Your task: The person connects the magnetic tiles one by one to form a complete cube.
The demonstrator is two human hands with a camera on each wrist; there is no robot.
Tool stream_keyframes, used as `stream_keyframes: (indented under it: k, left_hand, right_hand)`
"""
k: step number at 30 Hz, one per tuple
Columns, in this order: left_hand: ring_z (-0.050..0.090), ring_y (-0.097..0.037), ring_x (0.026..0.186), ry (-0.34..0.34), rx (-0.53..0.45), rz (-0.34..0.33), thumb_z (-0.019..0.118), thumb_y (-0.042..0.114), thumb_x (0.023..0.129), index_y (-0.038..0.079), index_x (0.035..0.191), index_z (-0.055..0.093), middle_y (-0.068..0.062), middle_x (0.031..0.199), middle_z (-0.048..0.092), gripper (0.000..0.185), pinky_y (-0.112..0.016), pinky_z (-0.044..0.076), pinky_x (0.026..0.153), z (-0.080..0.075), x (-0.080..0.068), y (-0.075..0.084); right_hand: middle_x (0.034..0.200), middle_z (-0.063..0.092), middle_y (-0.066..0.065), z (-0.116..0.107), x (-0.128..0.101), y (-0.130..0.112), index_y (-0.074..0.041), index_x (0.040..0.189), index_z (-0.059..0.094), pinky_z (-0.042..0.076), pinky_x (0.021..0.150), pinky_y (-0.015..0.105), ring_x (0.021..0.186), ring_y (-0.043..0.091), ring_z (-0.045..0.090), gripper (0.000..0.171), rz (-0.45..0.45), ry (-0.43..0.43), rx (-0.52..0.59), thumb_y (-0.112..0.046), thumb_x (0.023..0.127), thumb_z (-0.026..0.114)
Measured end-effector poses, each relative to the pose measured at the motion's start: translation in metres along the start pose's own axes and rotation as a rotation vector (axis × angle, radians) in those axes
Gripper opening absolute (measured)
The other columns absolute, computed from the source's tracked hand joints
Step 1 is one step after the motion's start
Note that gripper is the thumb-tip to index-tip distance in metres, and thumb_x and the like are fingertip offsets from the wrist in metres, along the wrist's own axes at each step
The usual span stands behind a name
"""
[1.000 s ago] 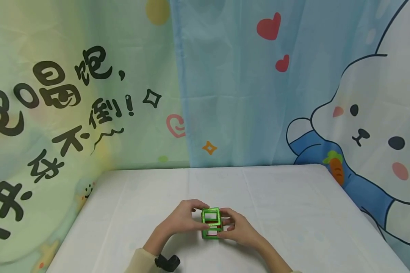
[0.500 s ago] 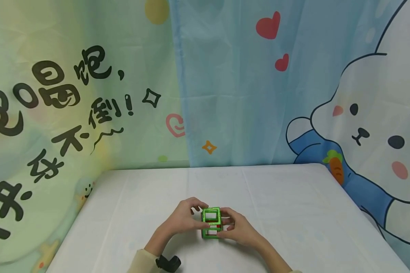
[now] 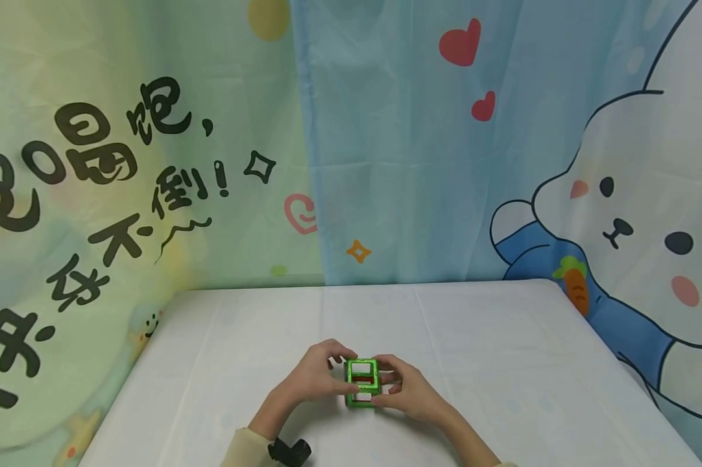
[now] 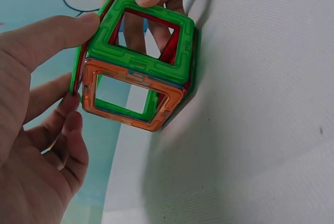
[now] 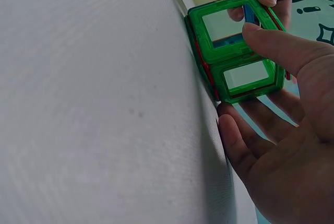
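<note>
Gripping cube [image 3: 362, 383] upright on table [image 3: 503, 363] | left hand [image 3: 313, 376], right hand [image 3: 406, 389] pinch opposite sides | equal sides, no long axis

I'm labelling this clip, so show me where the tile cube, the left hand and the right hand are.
tile cube [image 3: 362, 383], head view, on its green top frame.
left hand [image 3: 313, 376], head view, on the back of the hand.
right hand [image 3: 412, 391], head view, on the back of the hand.
</note>
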State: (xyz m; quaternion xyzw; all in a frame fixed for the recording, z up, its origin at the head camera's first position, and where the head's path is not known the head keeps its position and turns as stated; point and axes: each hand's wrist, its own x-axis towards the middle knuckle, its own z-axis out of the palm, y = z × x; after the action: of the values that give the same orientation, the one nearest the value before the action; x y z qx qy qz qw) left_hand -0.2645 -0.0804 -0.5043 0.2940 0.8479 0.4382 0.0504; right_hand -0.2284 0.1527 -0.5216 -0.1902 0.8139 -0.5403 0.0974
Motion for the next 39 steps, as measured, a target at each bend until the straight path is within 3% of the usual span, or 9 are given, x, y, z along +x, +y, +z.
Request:
stream_keyframes:
  k: [5, 10, 16, 21, 25, 31, 39]
  left_hand:
    - [0.056, -0.02, 0.093, 0.019, -0.014, 0.007, 0.088, 0.024, 0.071, 0.01, 0.108, 0.072, 0.007, 0.1, 0.059, 0.043, -0.031, 0.049, 0.074, 0.001, -0.002, -0.001]
    - [0.059, -0.017, 0.097, 0.018, -0.051, 0.018, 0.086, 0.023, 0.073, 0.005, 0.119, 0.066, -0.004, 0.112, 0.062, 0.053, -0.031, 0.05, 0.076, 0.003, -0.004, -0.005]
    - [0.059, -0.014, 0.105, -0.018, -0.128, -0.062, 0.084, 0.028, 0.076, 0.003, 0.126, 0.062, -0.002, 0.121, 0.062, 0.061, -0.027, 0.05, 0.082, 0.006, -0.008, -0.011]
    - [0.061, -0.019, 0.11, -0.048, -0.227, -0.114, 0.085, 0.021, 0.076, -0.002, 0.133, 0.054, -0.008, 0.126, 0.061, 0.069, -0.024, 0.049, 0.087, 0.009, -0.013, -0.019]
    - [0.062, -0.024, 0.11, -0.021, -0.306, -0.128, 0.084, 0.014, 0.077, -0.003, 0.131, 0.056, -0.013, 0.126, 0.061, 0.064, -0.026, 0.049, 0.088, 0.009, -0.016, -0.019]
    - [0.062, -0.027, 0.111, 0.027, -0.33, -0.118, 0.085, 0.01, 0.075, -0.003, 0.129, 0.058, -0.016, 0.128, 0.061, 0.061, -0.029, 0.049, 0.09, 0.017, -0.018, -0.022]
    - [0.061, -0.027, 0.113, 0.034, -0.355, -0.125, 0.085, 0.016, 0.075, -0.003, 0.132, 0.056, -0.015, 0.131, 0.059, 0.067, -0.029, 0.049, 0.09, 0.019, -0.019, -0.025]
  right_hand:
    - [0.127, 0.057, 0.017, 0.001, 0.0, 0.0, 0.001, 0.135, 0.046, 0.051, 0.081, 0.038, 0.105, 0.03, 0.061, 0.067, 0.005, 0.009, -0.013, -0.015, 0.08, 0.081]
    - [0.127, 0.057, 0.017, 0.001, 0.0, -0.001, 0.0, 0.135, 0.047, 0.051, 0.081, 0.038, 0.105, 0.029, 0.061, 0.068, 0.006, 0.017, -0.013, -0.016, 0.079, 0.082]
    - [0.129, 0.056, 0.019, 0.002, 0.0, -0.003, 0.001, 0.138, 0.045, 0.052, 0.08, 0.037, 0.105, 0.029, 0.061, 0.07, 0.004, 0.016, -0.013, -0.017, 0.081, 0.081]
    - [0.135, 0.051, 0.024, 0.002, -0.002, -0.003, 0.002, 0.142, 0.041, 0.052, 0.081, 0.034, 0.108, 0.031, 0.061, 0.073, 0.011, 0.026, 0.003, -0.017, 0.082, 0.079]
    - [0.136, 0.049, 0.028, 0.0, -0.001, -0.004, 0.006, 0.139, 0.043, 0.053, 0.083, 0.034, 0.109, 0.035, 0.061, 0.07, -0.007, 0.025, 0.011, -0.014, 0.083, 0.079]
    - [0.132, 0.052, 0.028, -0.001, -0.001, -0.002, 0.009, 0.136, 0.045, 0.053, 0.082, 0.032, 0.106, 0.036, 0.062, 0.069, -0.01, 0.025, -0.013, -0.013, 0.081, 0.08]
    - [0.132, 0.053, 0.026, -0.003, -0.001, -0.003, 0.006, 0.137, 0.045, 0.053, 0.083, 0.036, 0.109, 0.037, 0.06, 0.067, -0.024, 0.01, -0.032, -0.016, 0.083, 0.078]
